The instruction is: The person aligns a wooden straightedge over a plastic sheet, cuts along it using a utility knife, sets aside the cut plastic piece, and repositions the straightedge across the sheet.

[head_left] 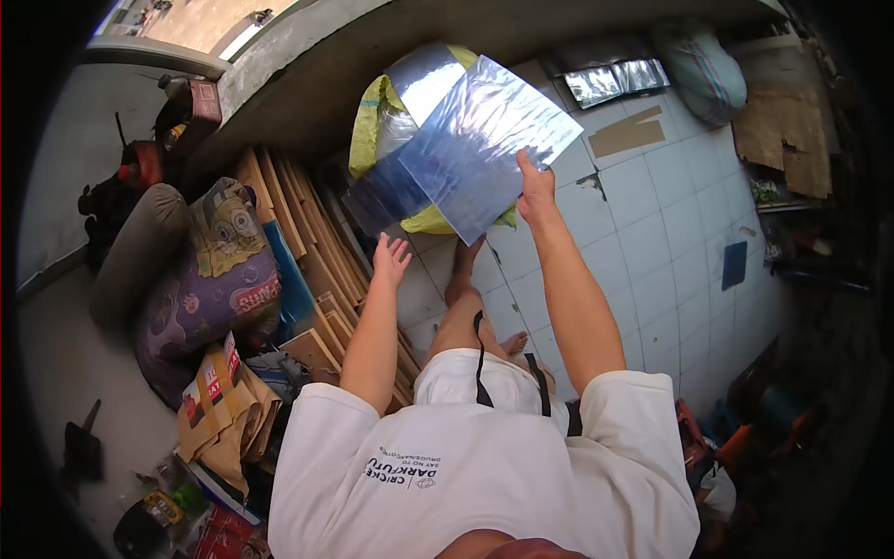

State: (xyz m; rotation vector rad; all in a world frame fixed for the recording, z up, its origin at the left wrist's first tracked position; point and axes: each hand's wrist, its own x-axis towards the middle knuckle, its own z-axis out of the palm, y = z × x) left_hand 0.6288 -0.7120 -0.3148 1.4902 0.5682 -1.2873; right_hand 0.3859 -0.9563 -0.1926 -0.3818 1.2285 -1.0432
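My right hand grips the right edge of a shiny, bluish clear plastic sheet, thumb on its upper face. The sheet is tilted and reflects bright light. Below its left corner, my left hand is open, palm up and fingers spread, apart from the sheet. Behind the sheet stands a yellow sack, its mouth open around more plastic sheets. How deep those sheets sit in the sack is hidden.
Wooden boards lean along the left, beside a purple cushion and folded cardboard. A flat cardboard piece and a silvery packet lie on the tiled floor. A stuffed sack stands at the back right.
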